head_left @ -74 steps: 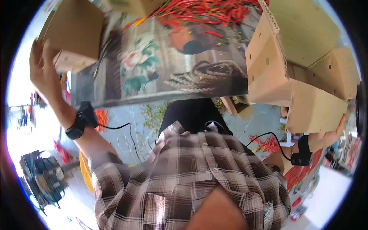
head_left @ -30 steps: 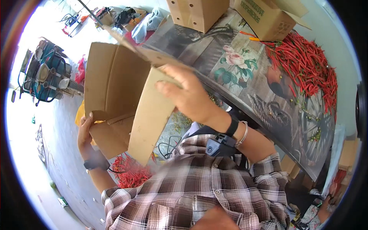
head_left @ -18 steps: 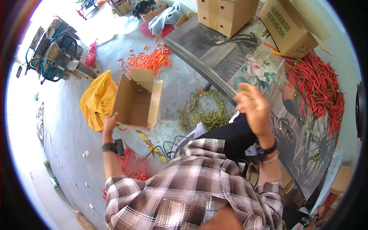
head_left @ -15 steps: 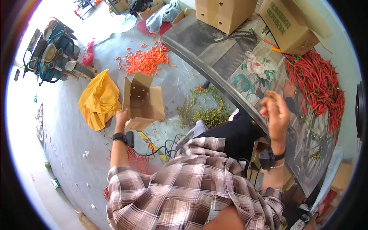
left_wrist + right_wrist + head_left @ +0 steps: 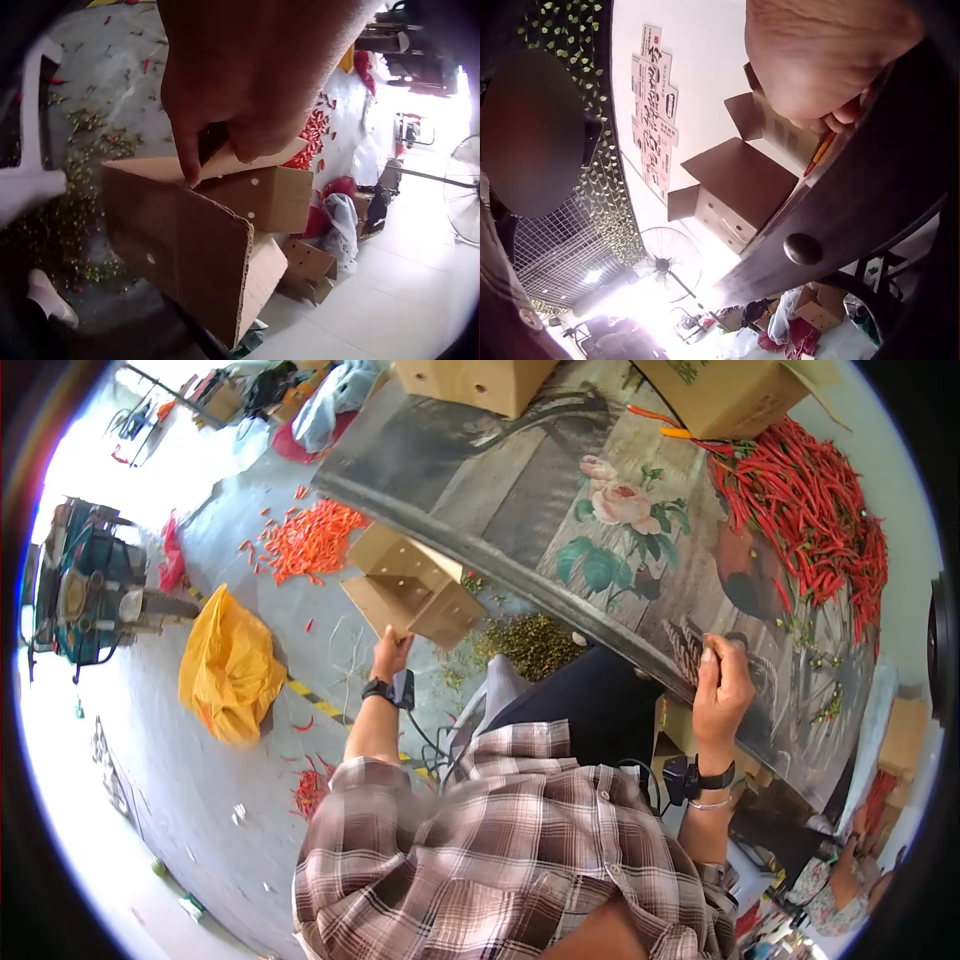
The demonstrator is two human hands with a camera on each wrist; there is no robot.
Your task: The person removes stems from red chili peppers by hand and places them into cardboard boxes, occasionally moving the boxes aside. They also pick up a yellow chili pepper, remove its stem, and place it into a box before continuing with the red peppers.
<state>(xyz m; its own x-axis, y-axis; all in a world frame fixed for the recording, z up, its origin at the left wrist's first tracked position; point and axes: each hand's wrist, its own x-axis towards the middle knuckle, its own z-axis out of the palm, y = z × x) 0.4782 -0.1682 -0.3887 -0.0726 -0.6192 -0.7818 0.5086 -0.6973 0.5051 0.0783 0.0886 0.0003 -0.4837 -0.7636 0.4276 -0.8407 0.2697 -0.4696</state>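
Observation:
My left hand (image 5: 393,653) pinches the edge of an open cardboard box (image 5: 448,616), low beside the table's near edge. In the left wrist view, the thumb and fingers close on the upper edge of the box (image 5: 169,240), whose walls have round holes. The box hangs tilted over the floor, its far part overlapped by the table edge in the head view. My right hand (image 5: 722,695) is at the front edge of the table (image 5: 480,510), its fingers loosely bent with fingertips close over the printed top. Nothing shows held in it.
Red chilies (image 5: 800,510) are heaped on the table beside a printed carton (image 5: 715,400); another box (image 5: 480,385) stands at the back. Orange-red pieces (image 5: 310,540), a yellow sack (image 5: 232,670) and green stems (image 5: 530,645) lie on the floor. A motorbike (image 5: 85,590) stands left.
The box, held in both hands a second ago, is now in the left hand alone and nearer the table edge. The right hand let go and moved right to the table's front edge.

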